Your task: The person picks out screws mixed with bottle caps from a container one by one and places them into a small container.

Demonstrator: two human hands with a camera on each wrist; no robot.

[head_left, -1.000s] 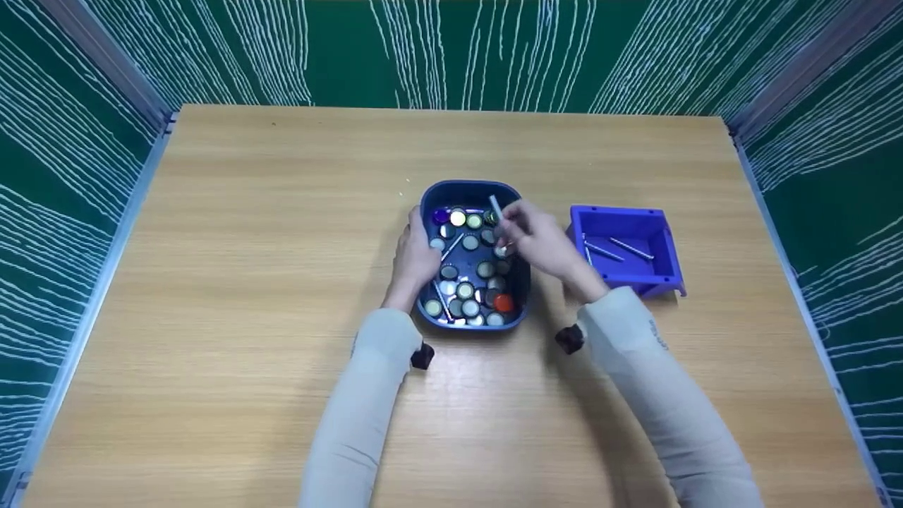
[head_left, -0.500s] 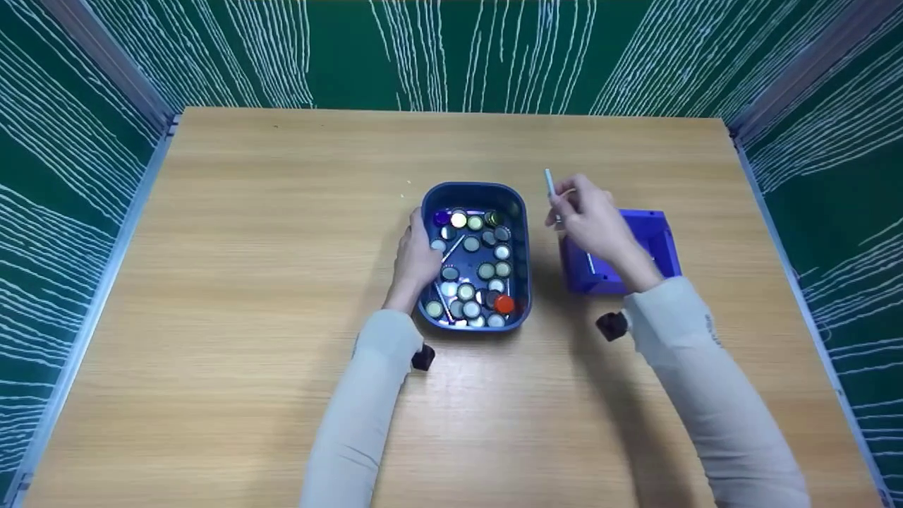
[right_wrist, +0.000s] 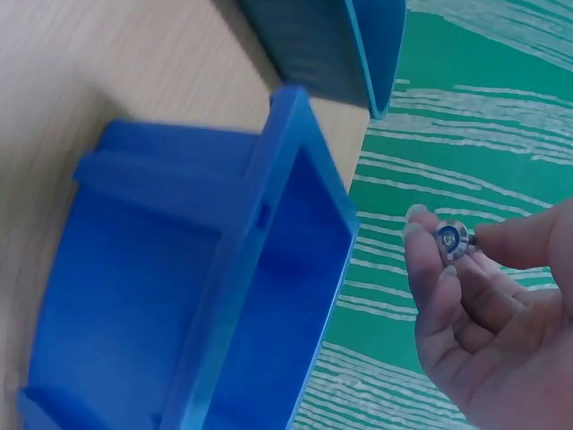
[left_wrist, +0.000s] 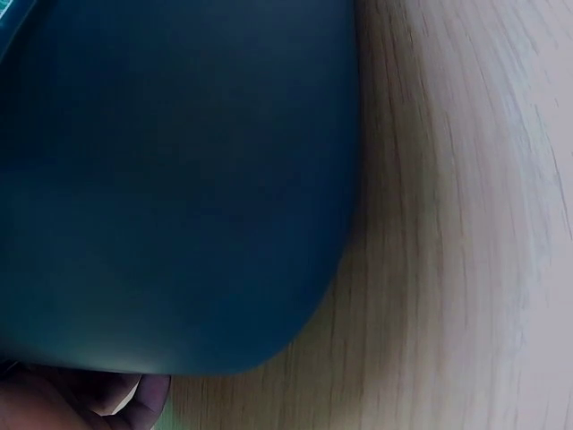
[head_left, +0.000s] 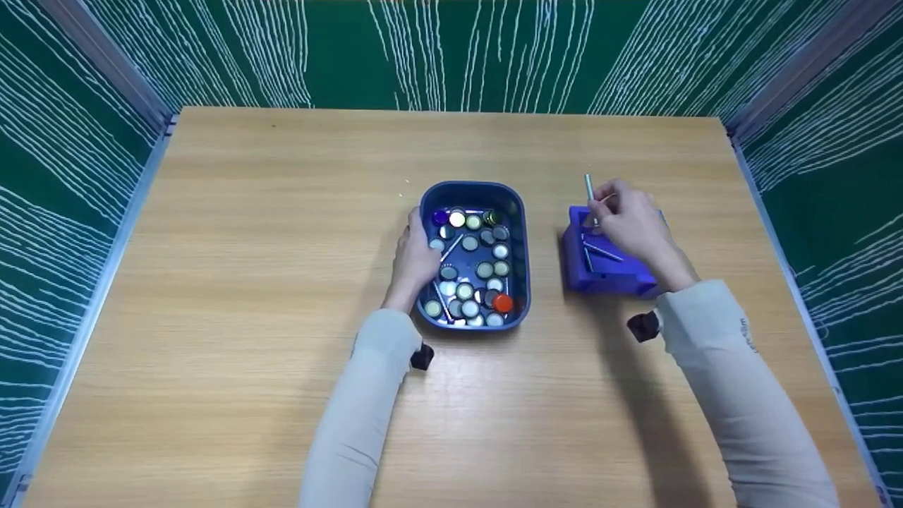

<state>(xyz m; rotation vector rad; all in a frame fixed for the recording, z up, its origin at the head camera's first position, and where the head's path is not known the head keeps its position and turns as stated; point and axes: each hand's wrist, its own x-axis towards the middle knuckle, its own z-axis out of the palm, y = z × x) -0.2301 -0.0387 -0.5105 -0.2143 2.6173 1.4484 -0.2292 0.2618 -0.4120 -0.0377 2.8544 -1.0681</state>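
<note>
Dark-blue in colour, the tub [head_left: 474, 192] stands on the tabletop [head_left: 282, 247] with round caps [head_left: 485, 269] inside; the left hand [head_left: 415, 257] clasps its left wall, thumb over the rim, presumably to prevent sliding. The right hand [head_left: 631, 219] pinches a metal rod [head_left: 588, 188] between thumb and fingers, nearly upright over the bin's [head_left: 607, 283] far-left corner, apparently raised so that it clears the walls.

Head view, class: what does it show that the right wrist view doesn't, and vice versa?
Only the head view: the left hand on the tub, round caps inside, and rods lying in the box.
Only the right wrist view: the round end of the held rod facing the camera.
Both: the right hand, held rod, box, tub, table and green wall.
</note>
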